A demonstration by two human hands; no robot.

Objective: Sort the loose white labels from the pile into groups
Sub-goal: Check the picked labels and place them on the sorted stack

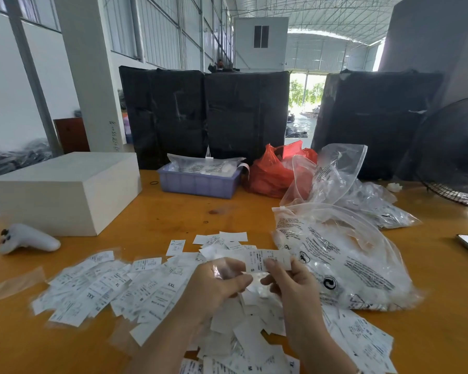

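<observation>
- Head view: loose white printed labels (135,290) lie in a wide, overlapping pile on the orange wooden bench (173,211), spread from the left across to under both wrists and on to the lower right.
- Left hand (214,282) is curled, its thumb and fingers pinching a small clear, glossy wrapper; what else it holds I cannot tell.
- Right hand (289,279) pinches a white label marked S (268,260) at that label's lower edge, thumb on its face.
- This held label sits just above both hands, long axis running left to right, its free end reaching toward the left hand; the right hand alone carries it.
- Labels marked XXL and XL lie to the left of the hands, so a group for the S piece seems not yet visible; the next placing likely depends on picking a bare spot.
- Large clear printed plastic bag (349,255) lies just beside the right hand, touching the pile.
- White rectangular box (65,190), white handheld controller (27,238) and lilac plastic tray (197,182) stand well apart, farther back.
</observation>
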